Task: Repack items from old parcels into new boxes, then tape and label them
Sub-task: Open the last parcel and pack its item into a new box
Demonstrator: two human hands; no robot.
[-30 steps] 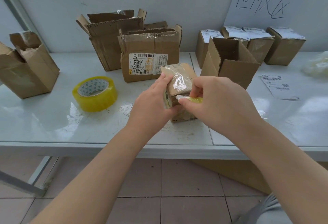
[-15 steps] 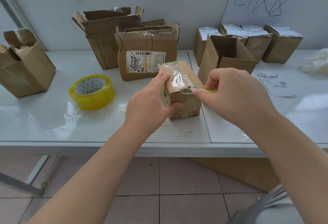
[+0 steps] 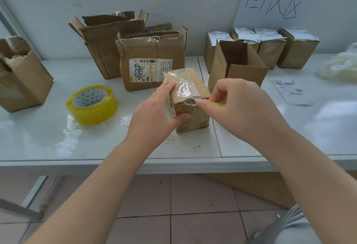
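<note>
A small taped cardboard parcel (image 3: 190, 98) stands on the white table (image 3: 58, 139), near its front edge. My left hand (image 3: 156, 114) grips the parcel's left side, thumb on the front face and fingers over the top. My right hand (image 3: 237, 108) holds a small yellow cutter (image 3: 217, 104), its tip at the tape on the parcel's near top edge. An open new box (image 3: 239, 64) stands just behind and to the right. A roll of yellow tape (image 3: 92, 104) lies to the left. A loose shipping label (image 3: 290, 91) lies at the right.
Torn empty old cartons (image 3: 123, 48) stand at the back centre, another (image 3: 21, 75) at the far left. Several sealed, labelled boxes (image 3: 270, 48) line the back right under a handwritten sign (image 3: 276, 2). A clear plastic bag (image 3: 340, 65) lies at the far right.
The parcel has been set down upright on the table and turned. My right hand with the cutter has shifted right along the parcel's top edge.
</note>
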